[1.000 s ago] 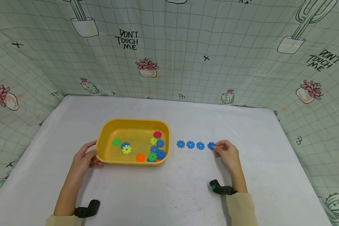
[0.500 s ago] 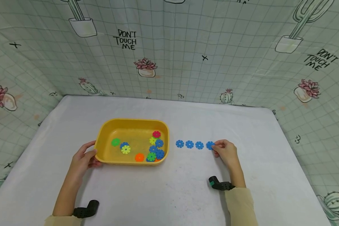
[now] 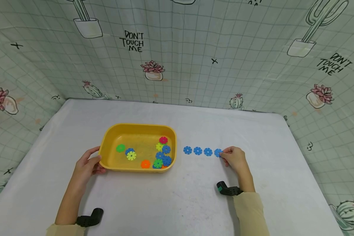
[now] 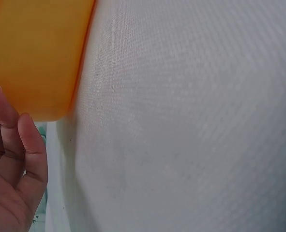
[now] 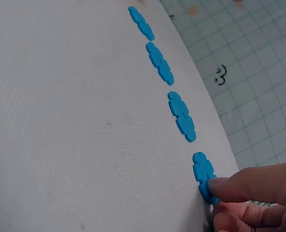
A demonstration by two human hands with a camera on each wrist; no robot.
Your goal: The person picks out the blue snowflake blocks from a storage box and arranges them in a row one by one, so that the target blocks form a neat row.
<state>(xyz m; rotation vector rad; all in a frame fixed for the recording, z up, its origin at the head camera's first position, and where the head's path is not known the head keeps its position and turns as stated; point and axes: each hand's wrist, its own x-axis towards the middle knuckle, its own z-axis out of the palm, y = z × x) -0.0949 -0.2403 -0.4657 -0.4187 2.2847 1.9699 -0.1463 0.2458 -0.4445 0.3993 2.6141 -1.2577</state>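
A yellow tray (image 3: 138,124) stands left of centre on the white table. My left hand (image 3: 87,165) holds its left end, thumb near the rim; in the left wrist view some fingers (image 4: 31,140) show beside the tray's corner. To the right of the tray, blue snowflake discs lie flat in a straight row. My right hand (image 3: 236,161) holds the row's rightmost blue snowflake disc (image 3: 217,152) by its right edge. In the right wrist view the thumb lies on that disc (image 5: 202,166), which is at table level; the fingertips beneath are partly hidden.
Inside the tray are several loose snowflake discs: green (image 3: 120,148), yellow (image 3: 131,155), orange (image 3: 146,164), pink (image 3: 163,140) and blue (image 3: 166,160), mostly bunched at its right end. A patterned curtain (image 3: 188,59) hangs behind the table.
My right hand has shifted slightly left with the rightmost blue snowflake disc, bringing it closer to its neighbour in the row. The left hand and tray stay put.
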